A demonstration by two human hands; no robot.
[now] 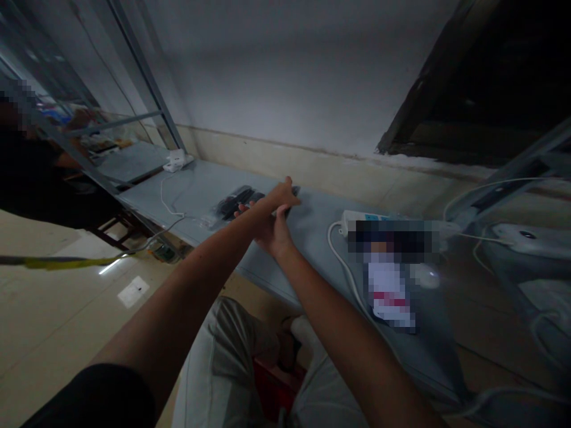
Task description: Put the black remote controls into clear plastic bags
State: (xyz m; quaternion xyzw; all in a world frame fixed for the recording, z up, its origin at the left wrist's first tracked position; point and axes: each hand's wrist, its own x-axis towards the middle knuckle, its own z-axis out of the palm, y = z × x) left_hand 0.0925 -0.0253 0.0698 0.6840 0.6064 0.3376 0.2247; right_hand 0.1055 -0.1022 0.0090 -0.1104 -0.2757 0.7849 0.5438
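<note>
My left hand reaches across over my right hand, above the grey table. Its thumb points up, and its fingers bend around a small dark thing, mostly hidden and too blurred to name. Palm up, my right hand lies beneath the left wrist. Its thumb and curled fingertips show on either side of the left forearm, cupped around something that I cannot make out. Just left of both hands, dark items in clear plastic bags lie on the table.
A white power strip with a cable and a blurred-out item lie to the right. A white adapter sits at the table's far left. Metal posts rise beside it. A person in dark clothing is at the left.
</note>
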